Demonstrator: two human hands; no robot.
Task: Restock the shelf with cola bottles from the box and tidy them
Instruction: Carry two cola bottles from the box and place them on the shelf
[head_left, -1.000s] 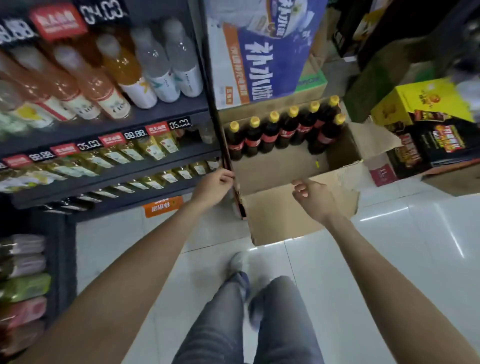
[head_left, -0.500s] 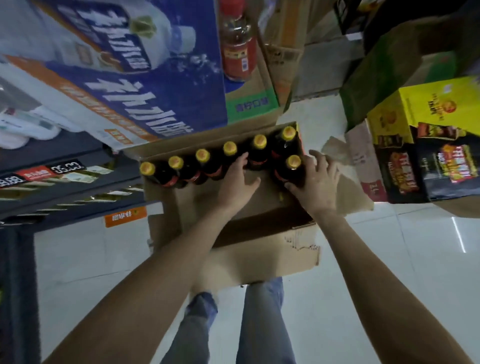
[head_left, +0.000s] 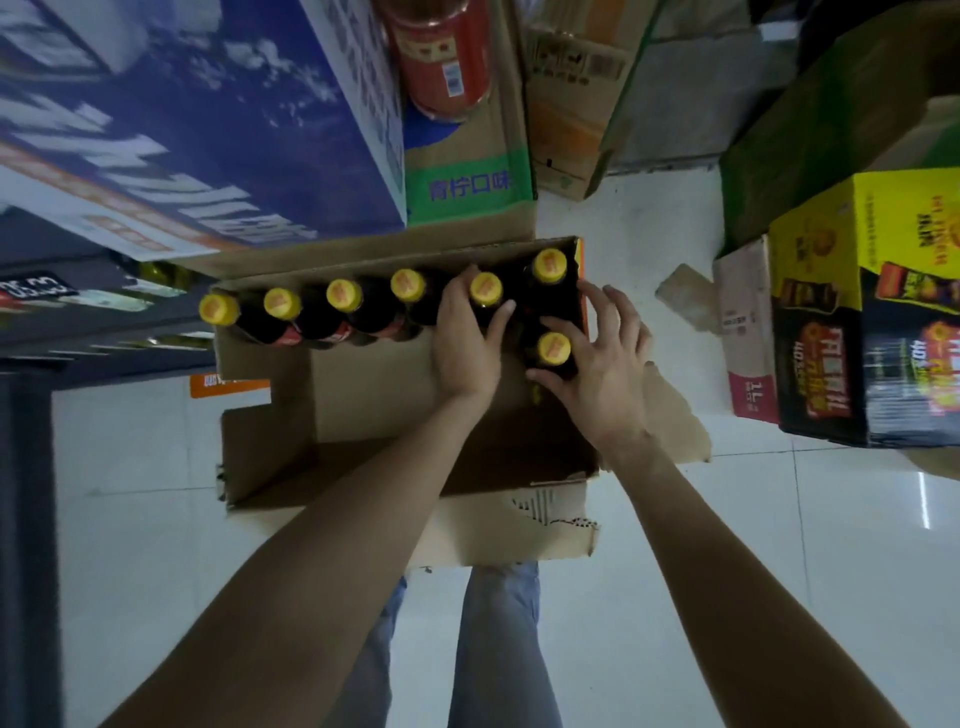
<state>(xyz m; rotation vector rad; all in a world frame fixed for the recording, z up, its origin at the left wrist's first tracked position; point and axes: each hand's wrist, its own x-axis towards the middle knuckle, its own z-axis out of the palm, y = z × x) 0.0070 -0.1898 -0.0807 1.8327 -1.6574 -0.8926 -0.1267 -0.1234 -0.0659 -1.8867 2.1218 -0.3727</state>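
Note:
An open cardboard box (head_left: 270, 447) sits on the floor below me. Several dark cola bottles with yellow caps (head_left: 343, 306) stand in a row along its far wall. My left hand (head_left: 467, 343) is wrapped around the neck of one bottle (head_left: 486, 289) in that row. My right hand (head_left: 597, 364) curls around a lone bottle (head_left: 554, 349) standing nearer to me at the box's right end. One more bottle (head_left: 550, 266) stands in the far right corner, untouched. The shelf (head_left: 62, 312) is only a dark edge at the far left.
A large blue and white carton (head_left: 197, 130) and a green-labelled carton (head_left: 467, 176) stand beyond the box. Yellow and black cartons (head_left: 862, 312) are stacked to the right. White tiled floor (head_left: 779, 545) spreads around. My legs (head_left: 493, 649) are below the box's torn near flap.
I leaned over the box and the view swung away from the shelf. Both hands went from the box's near edge down onto the bottles, and their fingers have closed around two necks.

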